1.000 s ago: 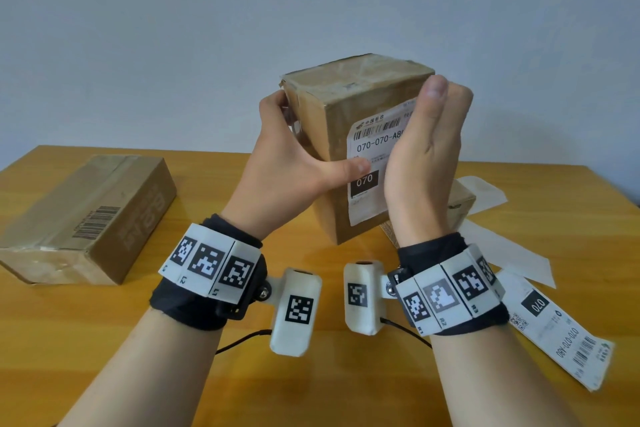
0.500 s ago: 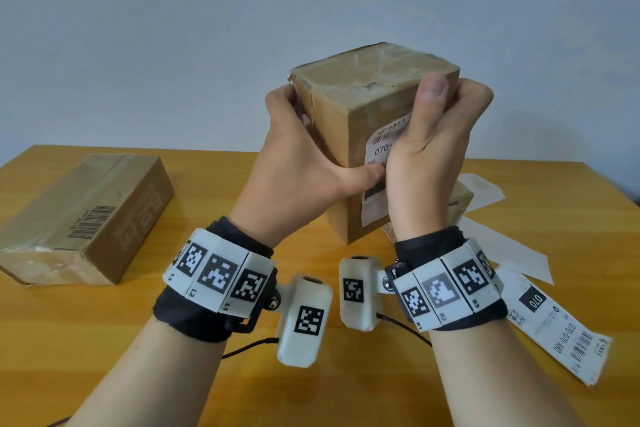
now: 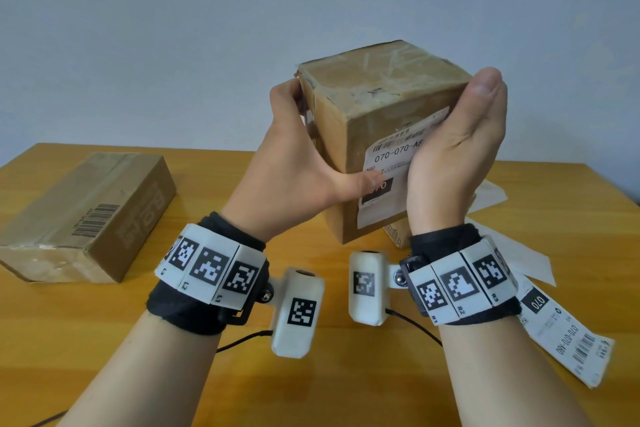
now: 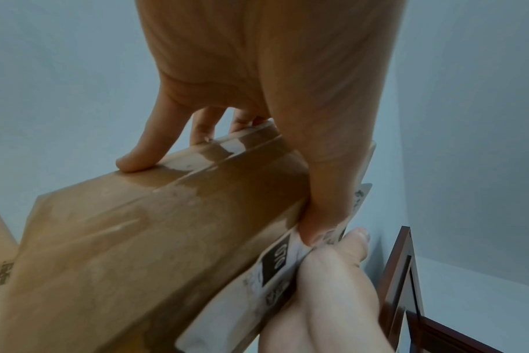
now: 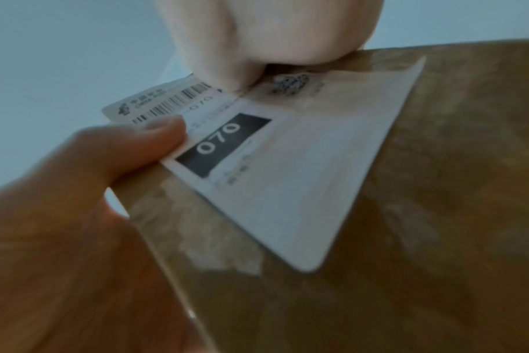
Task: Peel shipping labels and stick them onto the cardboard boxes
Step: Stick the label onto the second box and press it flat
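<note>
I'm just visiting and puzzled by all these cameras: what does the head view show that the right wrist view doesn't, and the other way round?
Only the head view shows the table, a second box lying on it, a loose label and both wristbands. Only the right wrist view shows the stuck label's lower corner close up. Both show the held box, its label, the left hand and right hand.

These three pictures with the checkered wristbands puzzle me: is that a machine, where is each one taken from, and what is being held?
No machine: a person works bare-handed, wearing cameras. The wide picture comes from a head camera; the two close ones from cameras on the wrists. The left hand grips a cardboard box held above the wooden table, its thumb on a white shipping label. The right hand presses flat against that label, smoothing it on. On the table lie a second box, another label and loose white paper sheets.
</note>
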